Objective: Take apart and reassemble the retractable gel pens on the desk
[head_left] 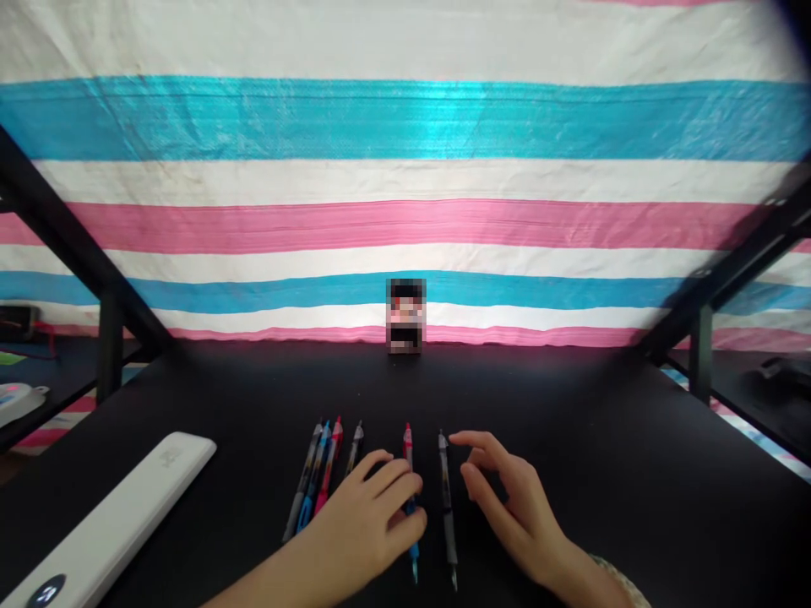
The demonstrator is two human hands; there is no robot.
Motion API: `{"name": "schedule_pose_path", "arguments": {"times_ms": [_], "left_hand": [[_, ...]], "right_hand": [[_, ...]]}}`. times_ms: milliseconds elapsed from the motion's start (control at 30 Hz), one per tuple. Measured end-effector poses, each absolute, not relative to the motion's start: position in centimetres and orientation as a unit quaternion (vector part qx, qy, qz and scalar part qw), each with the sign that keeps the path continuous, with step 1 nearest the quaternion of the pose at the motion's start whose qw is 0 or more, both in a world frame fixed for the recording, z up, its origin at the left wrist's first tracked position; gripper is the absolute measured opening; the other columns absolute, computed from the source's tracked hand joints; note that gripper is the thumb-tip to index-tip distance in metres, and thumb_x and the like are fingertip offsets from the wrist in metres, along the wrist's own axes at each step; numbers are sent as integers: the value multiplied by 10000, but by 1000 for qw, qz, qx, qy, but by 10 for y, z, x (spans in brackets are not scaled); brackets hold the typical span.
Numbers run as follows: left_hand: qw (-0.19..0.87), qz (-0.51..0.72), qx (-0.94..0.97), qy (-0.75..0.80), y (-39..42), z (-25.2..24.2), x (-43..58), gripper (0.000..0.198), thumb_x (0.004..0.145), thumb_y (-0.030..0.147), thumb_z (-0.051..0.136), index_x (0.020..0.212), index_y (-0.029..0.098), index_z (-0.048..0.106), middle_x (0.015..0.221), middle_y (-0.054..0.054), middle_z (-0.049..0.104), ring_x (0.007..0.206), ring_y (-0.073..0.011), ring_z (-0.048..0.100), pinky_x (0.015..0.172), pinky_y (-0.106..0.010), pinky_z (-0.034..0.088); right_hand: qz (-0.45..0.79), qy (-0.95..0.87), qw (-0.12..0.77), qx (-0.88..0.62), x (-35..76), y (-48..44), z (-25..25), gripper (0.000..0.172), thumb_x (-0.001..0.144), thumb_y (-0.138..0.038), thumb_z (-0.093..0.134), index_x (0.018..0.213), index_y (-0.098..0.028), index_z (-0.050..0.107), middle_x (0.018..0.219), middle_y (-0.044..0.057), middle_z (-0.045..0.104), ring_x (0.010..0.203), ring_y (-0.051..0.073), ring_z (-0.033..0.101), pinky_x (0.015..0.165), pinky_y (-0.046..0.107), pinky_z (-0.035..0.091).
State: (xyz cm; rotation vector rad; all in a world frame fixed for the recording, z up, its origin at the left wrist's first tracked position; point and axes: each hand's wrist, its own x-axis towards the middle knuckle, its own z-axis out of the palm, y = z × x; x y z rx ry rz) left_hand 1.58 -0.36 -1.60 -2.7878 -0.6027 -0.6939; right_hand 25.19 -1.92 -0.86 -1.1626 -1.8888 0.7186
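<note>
Four pens lie side by side at the left: a grey one (302, 482), a blue one (313, 477), a red one (330, 464) and a dark one (355, 445), which is partly hidden by my left hand (373, 517). The fingers of that hand close on a pen with a red top and blue lower end (409, 446). To its right lies a black and grey pen (447, 494), tip toward me. My right hand (516, 498) is just right of this pen, fingers curled and apart, holding nothing.
A long white device (120, 523) lies on the black table (253, 388) at the left. A small blurred box (406, 317) stands at the back edge. Black frame bars slope at both sides before a striped sheet (405, 224).
</note>
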Motion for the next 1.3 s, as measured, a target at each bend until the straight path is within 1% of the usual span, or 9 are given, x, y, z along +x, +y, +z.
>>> {"name": "schedule_pose_path", "arguments": {"times_ms": [167,300,467,633,767,900,1100,1233,1300], "left_hand": [[87,-246,-945,-198,-7,-8,8,351,903,-34,514,1094,203,688,989,-80,747,1013,-240,662,1066,-504,459],[109,-281,-928,-220,-10,-7,1,464,915,-39,463,1251,210,663,959,-80,729,984,-236,664,1067,-494,438],[152,-261,-924,-234,-9,-5,-2,479,937,-24,435,1317,193,630,963,-86,742,857,-244,684,882,-456,495],[144,-243,-926,-250,-7,-4,-2,298,986,102,475,1238,82,633,738,-67,712,587,-221,662,556,-351,483],[90,-241,-929,-266,-7,-7,0,262,1006,127,442,1176,79,636,723,-61,716,532,-205,665,466,-330,462],[80,-268,-921,-271,-5,-4,-4,285,1018,209,482,1255,105,603,762,-61,734,578,-198,678,518,-312,524],[97,-370,-882,-274,0,0,-18,216,964,71,560,1142,133,666,915,-79,771,759,-182,720,720,-307,590],[77,-384,-878,-274,1,-2,-20,171,994,116,543,1112,102,666,839,-77,756,704,-182,708,674,-305,592],[45,-388,-875,-285,1,-3,-19,172,1010,137,519,1104,114,662,810,-68,741,663,-172,692,617,-279,576]], "right_hand": [[261,-791,357,-424,252,-21,-2,206,1043,-303,409,1060,-217,595,761,2,582,685,173,562,658,291,445],[261,-845,299,-359,249,-23,3,265,1032,-329,417,885,-203,598,785,39,610,765,205,559,694,323,442],[230,-875,266,-332,241,-23,2,322,1053,-253,379,794,-187,559,769,57,622,748,195,537,670,313,427],[187,-855,318,-365,240,-22,-3,368,1079,-309,377,830,-179,616,697,42,591,673,184,509,591,294,399],[150,-857,345,-353,240,-22,-11,309,1062,-261,423,881,-168,656,670,46,591,640,188,486,558,301,382],[171,-832,372,-374,244,-21,-14,182,1019,-221,517,933,-178,671,688,37,599,655,189,512,583,299,414],[211,-753,422,-459,250,-16,-6,157,968,-227,571,864,-193,684,679,18,592,612,172,542,556,274,437],[229,-743,423,-465,249,-17,-7,142,946,-226,586,864,-201,699,671,3,563,590,161,534,540,261,434],[248,-735,424,-469,248,-18,-7,93,925,-252,628,957,-203,700,711,3,592,591,155,535,551,258,445]]}}
